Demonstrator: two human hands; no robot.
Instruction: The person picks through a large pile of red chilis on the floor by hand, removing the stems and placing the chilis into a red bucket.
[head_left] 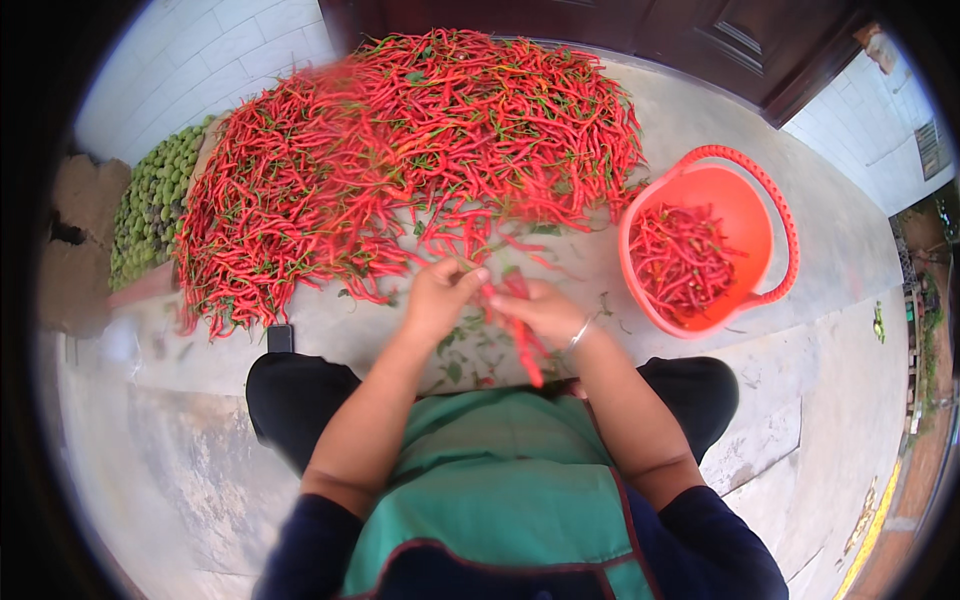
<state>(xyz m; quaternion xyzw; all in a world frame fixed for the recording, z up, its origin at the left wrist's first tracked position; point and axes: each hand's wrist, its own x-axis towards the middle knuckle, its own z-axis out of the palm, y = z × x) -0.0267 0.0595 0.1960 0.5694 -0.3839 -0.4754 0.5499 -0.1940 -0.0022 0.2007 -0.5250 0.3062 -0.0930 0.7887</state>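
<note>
Both hands raised together, left hand (440, 295) pinching, right hand (545, 312) gripping red chillies (520, 320)

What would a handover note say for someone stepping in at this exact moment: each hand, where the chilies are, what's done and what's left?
Left hand: fingers pinched at the stem end of a chili.
Right hand: closed around a small bunch of red chilies, tips pointing down toward the lap.
Big chili pile lies on the concrete floor ahead; stems and leaf scraps lie between the knees.
Done: the orange basket at right holds a modest layer of chilies.
Left: most of the pile, by the look of it.
</note>
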